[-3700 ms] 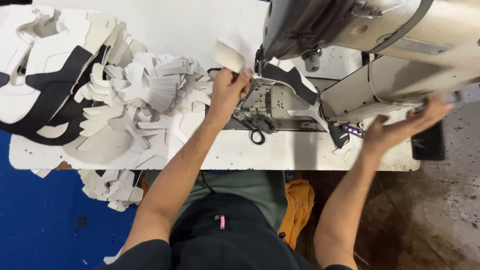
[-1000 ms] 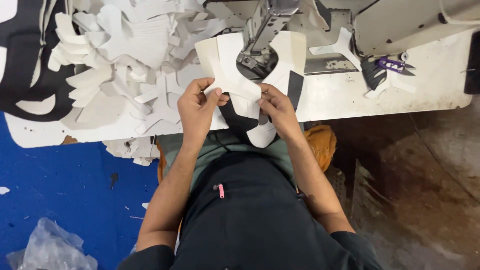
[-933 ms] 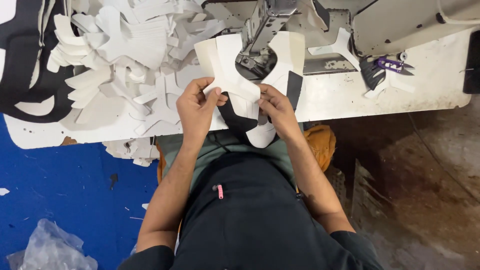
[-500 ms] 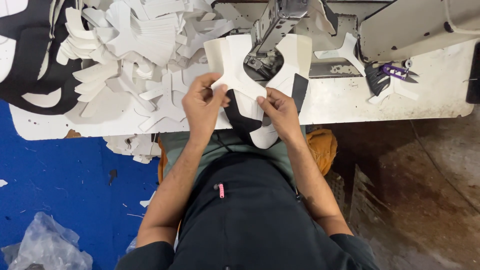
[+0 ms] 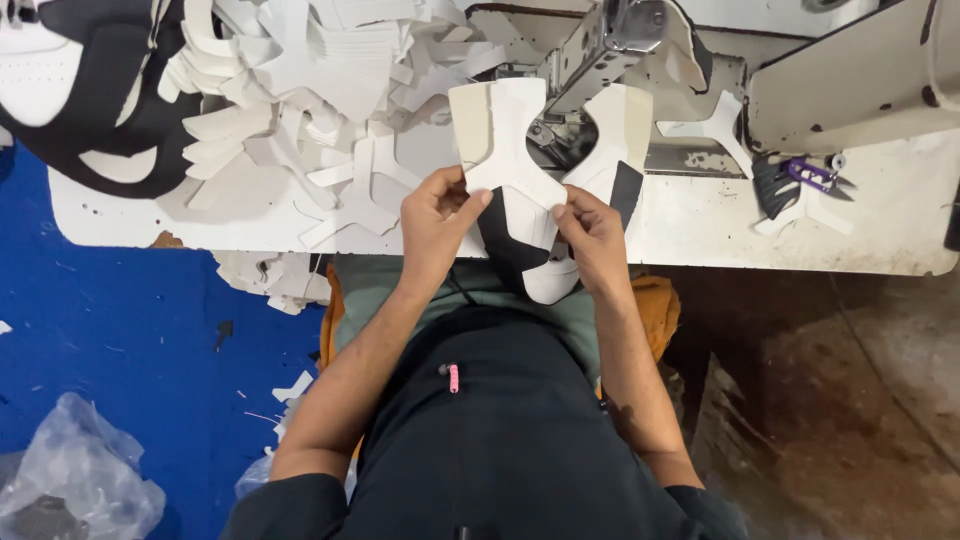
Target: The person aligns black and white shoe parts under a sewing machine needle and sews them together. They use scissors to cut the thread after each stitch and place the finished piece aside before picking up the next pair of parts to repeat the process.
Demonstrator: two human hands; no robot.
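Where the white worktable [image 5: 860, 235] runs across the top of the view, a sewing machine [image 5: 850, 90] stands on its right half, the needle post [image 5: 615, 35] rising near the middle. A large heap of cut white pieces [image 5: 310, 90] covers the left half of the table, with some spilling over the front edge, and a black-and-white stack of shoe parts [image 5: 90, 100] lies at the far left. A crumpled clear plastic bag [image 5: 75, 485] sits on the blue floor [image 5: 130, 330] at lower left; its contents are too dim to tell. The 2 hands meet at the table's front edge over a white-and-black shoe upper [image 5: 525, 185], which hangs partly past the edge above the lap. The left hand [image 5: 435, 220] pinches the upper's left side, thumb on top. The right hand [image 5: 592, 232] clamps its right side, fingers closed on the material. Small purple-handled snips [image 5: 812, 175] lie on the table to the right, well apart from the hands.
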